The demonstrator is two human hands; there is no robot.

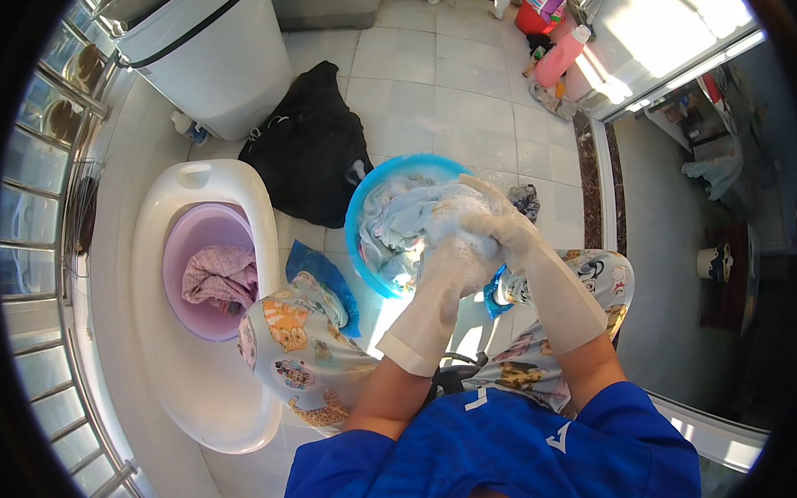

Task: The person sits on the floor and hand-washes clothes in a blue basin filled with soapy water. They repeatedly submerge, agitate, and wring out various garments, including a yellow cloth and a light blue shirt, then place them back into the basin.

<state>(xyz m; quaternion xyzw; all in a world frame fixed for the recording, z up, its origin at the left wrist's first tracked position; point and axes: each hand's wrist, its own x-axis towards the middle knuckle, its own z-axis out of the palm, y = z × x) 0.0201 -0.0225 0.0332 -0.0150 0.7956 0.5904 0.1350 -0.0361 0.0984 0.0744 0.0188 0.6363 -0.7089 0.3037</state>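
A bright blue basin (352,217) on the tiled floor between my feet holds wet, soapy laundry. Pale blue cloth (404,212) in it is bunched up towards the right rim, thick with white suds. Both my hands wear long off-white rubber gloves. My left hand (461,257) grips the bunched cloth from the near side, its fingers largely hidden by foam. From the right, my right hand (492,209) closes over the same bundle, its fingers and thumb bent around it. The two hands are close together above the basin's right side.
Left of me a white baby bathtub (209,387) holds a lilac basin (176,283) with pink quilted cloth (218,275). Black clothing (309,147) lies spread on the floor beyond. A dark patterned cloth (525,202) lies right of the blue basin. A pink bottle (562,57) stands by the wall.
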